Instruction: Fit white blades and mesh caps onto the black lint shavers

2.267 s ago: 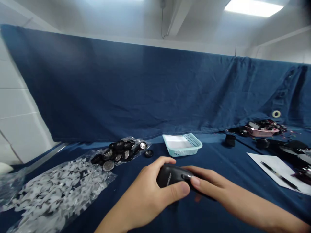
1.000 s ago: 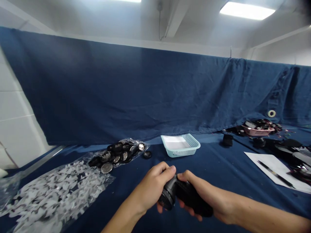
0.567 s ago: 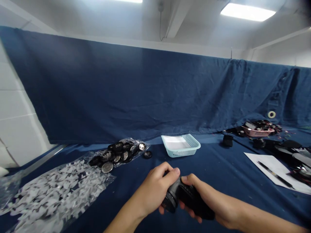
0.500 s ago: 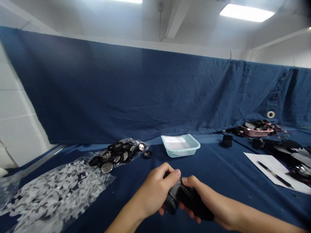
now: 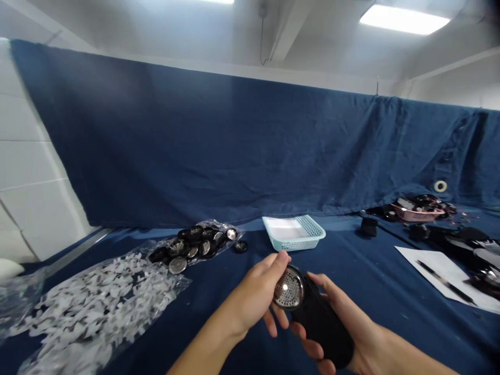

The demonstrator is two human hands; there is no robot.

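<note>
A black fabric shaver (image 5: 322,325) with a round, perforated metal head (image 5: 289,288) is held above the table, its head tilted up toward me. My right hand (image 5: 351,317) wraps around its handle. The thumb and fingers of my left hand (image 5: 258,294) grip the rim of the metal head; some fingertips show below it. Beyond my left hand, a single black round cap (image 5: 241,246) lies near a heap of similar black round parts with metal faces (image 5: 195,244) on clear plastic.
At left lies a clear bag of small white plastic pieces (image 5: 94,302). A light-blue basket (image 5: 297,243) holding white paper stands ahead. To the right are white paper (image 5: 433,265) with a pen (image 5: 445,281), a small black part (image 5: 368,227) and a pink basket (image 5: 416,214) of parts.
The shaver has been turned so its perforated metal face now shows toward me. My left fingers have shifted along its head, and my right hand has rotated with the handle.
</note>
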